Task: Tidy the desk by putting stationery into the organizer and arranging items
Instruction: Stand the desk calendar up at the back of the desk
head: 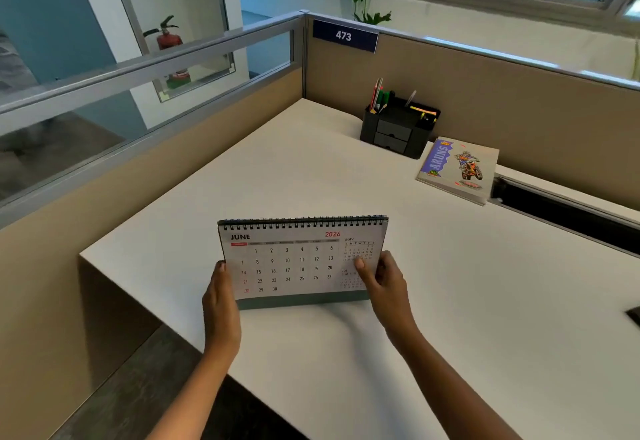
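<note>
Holding a spiral-bound desk calendar (294, 263) by its two side edges, both hands are closed round it: the left grip (220, 297) clasps the left edge with the thumb at the front, and the right grip (381, 283) clasps the right edge with the thumb lying across the printed page and the fingers behind. The calendar stands upright with its wire binding on top, showing June 2026, over the near part of the white worktop (311, 169); whether its base touches the surface I cannot tell. Well apart from it, at the far side against the beige partition, sits a black organizer (398, 131) with two small drawers in front and pens and pencils (379, 96) standing in its left compartment. Just beside the organizer, to its right, a notebook (457, 169) with a motorbike rider on the cover lies flat. A blue sign (343, 36) reading 473 hangs on the partition above.
</note>
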The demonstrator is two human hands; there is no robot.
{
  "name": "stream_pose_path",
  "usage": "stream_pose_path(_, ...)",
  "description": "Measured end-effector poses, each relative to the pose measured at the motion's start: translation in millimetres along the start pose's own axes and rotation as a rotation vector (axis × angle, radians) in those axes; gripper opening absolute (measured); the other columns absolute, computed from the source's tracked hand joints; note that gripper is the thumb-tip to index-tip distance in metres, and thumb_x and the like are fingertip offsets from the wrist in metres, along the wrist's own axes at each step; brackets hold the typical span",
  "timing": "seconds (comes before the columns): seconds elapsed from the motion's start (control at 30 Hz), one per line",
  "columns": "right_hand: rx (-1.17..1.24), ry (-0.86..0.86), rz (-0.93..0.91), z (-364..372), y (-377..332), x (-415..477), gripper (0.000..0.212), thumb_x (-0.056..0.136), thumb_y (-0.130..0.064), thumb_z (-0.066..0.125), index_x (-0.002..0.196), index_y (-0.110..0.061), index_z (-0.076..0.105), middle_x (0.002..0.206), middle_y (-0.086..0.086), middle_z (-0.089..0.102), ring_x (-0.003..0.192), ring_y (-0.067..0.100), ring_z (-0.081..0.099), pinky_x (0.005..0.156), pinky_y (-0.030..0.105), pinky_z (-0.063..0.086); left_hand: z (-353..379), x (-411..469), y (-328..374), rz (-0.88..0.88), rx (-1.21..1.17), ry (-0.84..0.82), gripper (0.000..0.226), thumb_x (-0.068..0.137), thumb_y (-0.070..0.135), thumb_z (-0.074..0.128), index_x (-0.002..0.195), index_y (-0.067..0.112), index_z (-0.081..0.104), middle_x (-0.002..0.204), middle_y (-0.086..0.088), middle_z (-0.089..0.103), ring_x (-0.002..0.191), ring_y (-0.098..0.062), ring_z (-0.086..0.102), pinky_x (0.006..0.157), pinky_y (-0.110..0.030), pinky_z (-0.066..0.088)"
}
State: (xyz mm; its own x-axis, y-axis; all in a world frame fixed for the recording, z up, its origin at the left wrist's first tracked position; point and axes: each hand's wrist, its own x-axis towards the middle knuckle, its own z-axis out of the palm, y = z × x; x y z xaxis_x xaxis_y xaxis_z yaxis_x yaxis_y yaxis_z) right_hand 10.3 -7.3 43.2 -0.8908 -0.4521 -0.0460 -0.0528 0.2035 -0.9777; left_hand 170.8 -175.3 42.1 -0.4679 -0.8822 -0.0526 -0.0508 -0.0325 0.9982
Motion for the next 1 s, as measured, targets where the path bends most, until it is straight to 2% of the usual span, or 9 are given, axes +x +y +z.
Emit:
stream_pose_path(0.13, -0.013, -0.220, 0.002, -11, 9, 3, 0.042, 0.081, -0.048, 0.059, 0.118, -0.029, 0.055, 0.117, -0.012, 0.065, 0.107, 0.011, 0.062, 0.087, 0.030, 0.055, -10, 14, -6, -0.136, 0.013, -0.081, 0.045, 0.096, 0.054, 0.022, 0.110, 0.029, 0.057, 0.106, -0.007, 0.064, 0.102, -0.023, 0.060, 0.076, -0.029, 0.049)
stream_pose_path(0.27, -0.021, -0.210, 0.000, -14, 12, 2, 0.032, 0.084, -0.040, 0.060, 0.114, -0.034, 0.054, 0.114, -0.012, 0.065, 0.101, 0.014, 0.063, 0.081, 0.025, 0.056, -9, 10, -13, -0.121, 0.075, -0.056, 0.034, 0.099, 0.046, 0.027, 0.114, 0.026, 0.051, 0.107, -0.007, 0.060, 0.104, -0.027, 0.057, 0.076, -0.030, 0.049)
stream_pose_path(0.33, -0.019, -0.200, 0.007, -14, 15, 3, 0.029, 0.088, -0.028, 0.061, 0.117, -0.029, 0.055, 0.114, -0.009, 0.065, 0.102, 0.017, 0.063, 0.082, 0.026, 0.056, -6, 6, -14, -0.111, 0.042, -0.043, 0.031, 0.101, 0.038, 0.025, 0.114, 0.026, 0.051, 0.108, -0.007, 0.059, 0.104, -0.025, 0.055, 0.077, -0.027, 0.047)
stream_pose_path(0.4, -0.033, -0.209, 0.029, -15, 20, 2, 0.028, 0.090, -0.021, 0.062, 0.117, -0.022, 0.057, 0.114, -0.006, 0.064, 0.104, 0.020, 0.062, 0.088, 0.033, 0.056, -5, 3, -15, -0.121, -0.002, -0.045, 0.034, 0.100, 0.042, 0.026, 0.116, 0.030, 0.053, 0.113, -0.006, 0.060, 0.107, -0.023, 0.055, 0.088, -0.034, 0.048)
stream_pose_path(0.47, -0.058, -0.232, 0.044, -19, 27, 2, 0.027, 0.090, -0.018, 0.062, 0.117, -0.015, 0.058, 0.116, -0.002, 0.065, 0.106, 0.020, 0.061, 0.090, 0.038, 0.055, -6, 1, -17, -0.134, -0.028, -0.040, 0.030, 0.098, 0.046, 0.028, 0.108, 0.040, 0.055, 0.112, -0.005, 0.061, 0.106, -0.020, 0.055, 0.094, -0.039, 0.045)
stream_pose_path(0.53, -0.063, -0.257, 0.044, -21, 31, 1, 0.028, 0.090, -0.015, 0.062, 0.118, -0.013, 0.057, 0.116, -0.001, 0.065, 0.107, 0.019, 0.061, 0.090, 0.035, 0.055, -7, 2, -21, -0.131, -0.026, -0.039, 0.028, 0.096, 0.044, 0.027, 0.103, 0.044, 0.053, 0.109, 0.000, 0.061, 0.103, -0.017, 0.055, 0.093, -0.037, 0.043)
stream_pose_path(0.7, -0.100, -0.323, 0.065, -20, 32, 0, 0.028, 0.093, -0.016, 0.057, 0.121, -0.018, 0.051, 0.121, -0.004, 0.059, 0.110, 0.015, 0.057, 0.084, 0.019, 0.053, -9, 6, -35, -0.139, 0.014, -0.066, 0.032, 0.103, 0.029, 0.022, 0.118, 0.035, 0.050, 0.112, -0.001, 0.060, 0.106, -0.018, 0.054, 0.092, -0.036, 0.043)
stream_pose_path(0.83, -0.144, -0.340, 0.065, -19, 32, 0, 0.033, 0.089, -0.018, 0.064, 0.119, -0.021, 0.050, 0.121, -0.005, 0.060, 0.110, 0.015, 0.057, 0.085, 0.016, 0.051, -13, 11, -34, -0.195, 0.016, -0.075, 0.033, 0.096, 0.028, 0.026, 0.101, 0.023, 0.059, 0.100, -0.009, 0.064, 0.102, -0.028, 0.057, 0.081, -0.034, 0.045)
stream_pose_path(1.0, -0.151, -0.352, 0.034, -19, 32, 1, 0.039, 0.086, -0.018, 0.068, 0.112, -0.037, 0.046, 0.116, -0.016, 0.060, 0.107, 0.007, 0.059, 0.087, 0.019, 0.051, -14, 13, -8, -0.190, -0.049, -0.180, 0.030, 0.078, 0.027, 0.032, 0.089, 0.024, 0.060, 0.088, -0.002, 0.065, 0.085, -0.019, 0.056, 0.073, -0.033, 0.043)
